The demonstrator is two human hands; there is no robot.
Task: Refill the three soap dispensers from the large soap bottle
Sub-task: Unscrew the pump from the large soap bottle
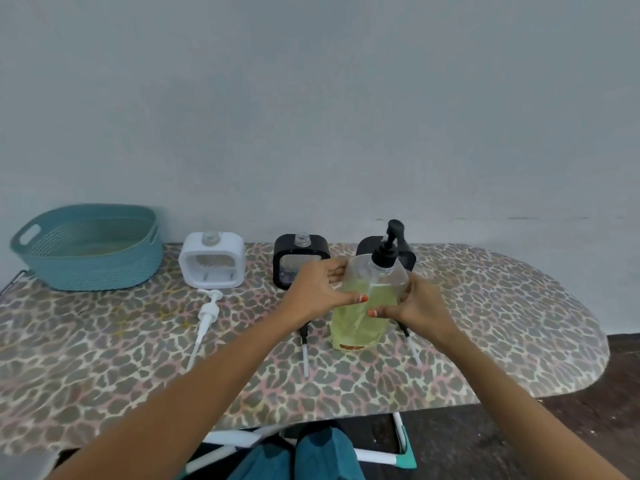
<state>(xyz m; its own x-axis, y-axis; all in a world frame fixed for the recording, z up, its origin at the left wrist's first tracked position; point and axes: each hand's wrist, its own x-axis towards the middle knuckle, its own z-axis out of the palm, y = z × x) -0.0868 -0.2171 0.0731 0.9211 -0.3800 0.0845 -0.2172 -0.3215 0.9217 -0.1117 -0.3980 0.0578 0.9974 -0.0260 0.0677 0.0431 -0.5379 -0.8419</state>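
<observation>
I hold the large soap bottle between both palms, my left hand wrapped around its left side and my right hand around its right side, thumbs pressed on the near face. The bottle stands nearly upright on the desk, its long axis vertical and leaning a little away from me, so the black pump points up and toward the wall. Yellow-green soap fills most of it.

Behind my left hand stands a black dispenser with its clear threaded neck open to the top. A second black dispenser is mostly hidden behind the bottle. Further left stands the white dispenser, also uncapped. Its white pump lies flat on the leopard-print cover, tube toward me. Two black pumps lie either side of the bottle's base, one beneath my left wrist, the other under my right. A teal basket sits at the far left.
</observation>
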